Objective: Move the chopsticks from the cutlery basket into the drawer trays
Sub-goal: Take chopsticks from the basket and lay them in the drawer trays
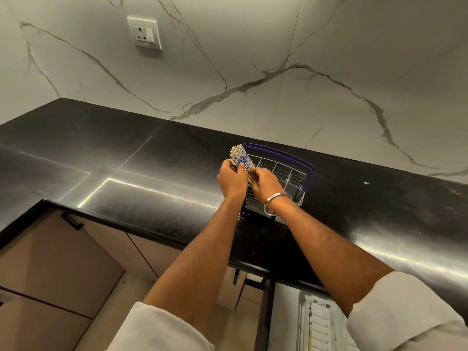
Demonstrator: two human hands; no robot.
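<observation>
A white wire cutlery basket [286, 171] with a purple handle stands on the black countertop [152, 158]. A bundle of patterned chopsticks [240, 154] rises upright from its left end. My left hand [231, 179] wraps around the bundle from the left. My right hand [266, 183], with a silver bangle on the wrist, grips the lower part of the same bundle from the right. The rest of the basket's compartments look empty. A white drawer tray [321, 325] shows at the bottom right, below the counter edge, partly hidden by my right arm.
A marble-patterned wall with a power socket [144, 33] rises behind the counter. Brown cabinet fronts with a dark handle [72, 221] sit below the counter at the left. The counter turns a corner at the far left.
</observation>
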